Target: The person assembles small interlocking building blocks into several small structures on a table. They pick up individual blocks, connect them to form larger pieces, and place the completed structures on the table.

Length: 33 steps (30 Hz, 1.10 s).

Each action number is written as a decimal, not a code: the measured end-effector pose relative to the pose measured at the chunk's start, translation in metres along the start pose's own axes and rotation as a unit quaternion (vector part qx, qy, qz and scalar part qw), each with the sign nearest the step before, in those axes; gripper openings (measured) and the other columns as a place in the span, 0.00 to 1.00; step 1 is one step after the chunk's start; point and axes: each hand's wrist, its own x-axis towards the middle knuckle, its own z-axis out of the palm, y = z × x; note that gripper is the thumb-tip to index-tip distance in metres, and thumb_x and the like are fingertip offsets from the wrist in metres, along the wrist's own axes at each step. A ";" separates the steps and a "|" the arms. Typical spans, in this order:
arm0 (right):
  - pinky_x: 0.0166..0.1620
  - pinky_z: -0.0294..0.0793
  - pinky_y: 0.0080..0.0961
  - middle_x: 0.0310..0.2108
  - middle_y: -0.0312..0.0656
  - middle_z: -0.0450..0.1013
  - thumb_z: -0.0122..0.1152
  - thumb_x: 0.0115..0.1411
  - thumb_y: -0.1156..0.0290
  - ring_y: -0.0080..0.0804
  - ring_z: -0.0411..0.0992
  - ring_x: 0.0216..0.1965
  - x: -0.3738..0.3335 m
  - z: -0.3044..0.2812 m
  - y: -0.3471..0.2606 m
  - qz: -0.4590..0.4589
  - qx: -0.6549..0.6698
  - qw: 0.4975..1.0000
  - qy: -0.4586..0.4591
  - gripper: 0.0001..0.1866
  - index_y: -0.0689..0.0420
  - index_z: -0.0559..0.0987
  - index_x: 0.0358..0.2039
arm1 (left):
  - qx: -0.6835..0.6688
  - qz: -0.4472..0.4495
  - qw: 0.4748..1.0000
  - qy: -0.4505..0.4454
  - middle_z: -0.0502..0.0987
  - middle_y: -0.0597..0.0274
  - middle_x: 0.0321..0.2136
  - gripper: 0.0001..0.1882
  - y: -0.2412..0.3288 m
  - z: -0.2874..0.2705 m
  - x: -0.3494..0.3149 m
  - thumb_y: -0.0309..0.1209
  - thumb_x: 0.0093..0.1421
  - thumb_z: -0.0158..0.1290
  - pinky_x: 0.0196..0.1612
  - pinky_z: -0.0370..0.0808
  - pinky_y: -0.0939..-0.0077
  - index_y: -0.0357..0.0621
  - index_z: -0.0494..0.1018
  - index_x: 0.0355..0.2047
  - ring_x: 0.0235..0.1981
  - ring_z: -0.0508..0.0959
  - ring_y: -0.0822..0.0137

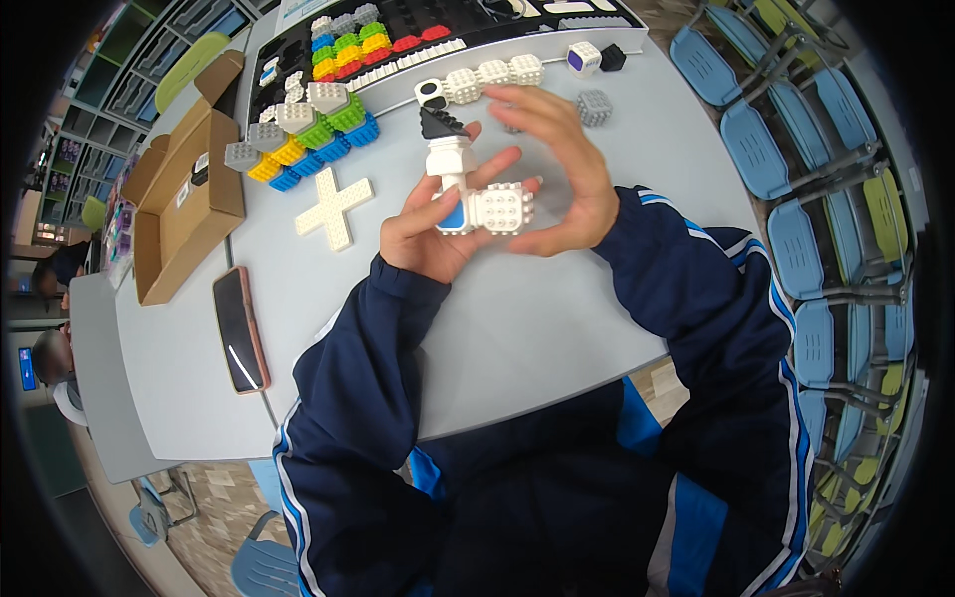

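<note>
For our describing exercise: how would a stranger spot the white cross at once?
On the grey table, look between the open cardboard box and the left hand. The flat white cross lies there; its four-armed shape sets it apart from the chunky coloured blocks.

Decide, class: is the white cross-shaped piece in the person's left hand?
No, the white cross-shaped piece lies on the table, apart from the left hand, which holds a studded white block assembly.
</note>
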 end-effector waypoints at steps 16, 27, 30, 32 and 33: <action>0.55 0.70 0.27 0.49 0.45 0.74 0.63 0.61 0.66 0.29 0.72 0.51 0.008 -0.003 -0.001 0.294 0.436 0.850 -0.041 0.30 0.60 0.67 0.62 | -0.326 -0.214 0.903 -0.183 0.51 0.25 0.64 0.36 -0.007 -0.031 0.004 0.56 0.69 0.33 0.39 0.82 0.59 0.46 0.50 0.69 0.51 0.76 0.38; 0.47 0.74 0.21 0.41 0.43 0.78 0.64 0.61 0.69 0.25 0.76 0.42 0.005 0.000 0.009 0.330 0.288 0.895 0.086 0.16 0.62 0.79 0.48 | -0.186 -0.085 0.979 -0.012 0.51 0.38 0.68 0.47 -0.003 0.002 0.003 0.63 0.64 0.36 0.68 0.51 0.44 0.37 0.45 0.69 0.68 0.53 0.38; 0.47 0.73 0.22 0.41 0.44 0.78 0.61 0.64 0.67 0.25 0.76 0.41 0.006 -0.006 0.011 0.387 0.252 0.884 0.068 0.16 0.62 0.79 0.48 | -0.088 -0.058 0.994 0.025 0.49 0.37 0.68 0.47 -0.003 -0.001 0.006 0.59 0.65 0.40 0.69 0.51 0.47 0.34 0.43 0.69 0.68 0.51 0.37; 0.48 0.73 0.23 0.41 0.44 0.78 0.58 0.65 0.66 0.26 0.76 0.41 0.003 -0.006 0.016 0.380 0.284 0.878 0.060 0.16 0.62 0.79 0.49 | 0.023 -0.057 0.998 0.028 0.51 0.37 0.67 0.44 -0.002 0.000 0.007 0.54 0.66 0.41 0.70 0.52 0.51 0.30 0.42 0.68 0.68 0.53 0.36; 0.48 0.73 0.23 0.41 0.44 0.79 0.57 0.66 0.65 0.26 0.76 0.42 0.001 -0.006 0.019 0.377 0.301 0.874 0.056 0.16 0.62 0.79 0.49 | -0.008 -0.066 0.997 0.025 0.51 0.37 0.67 0.43 -0.002 0.000 0.007 0.51 0.66 0.41 0.70 0.53 0.52 0.31 0.42 0.69 0.67 0.53 0.36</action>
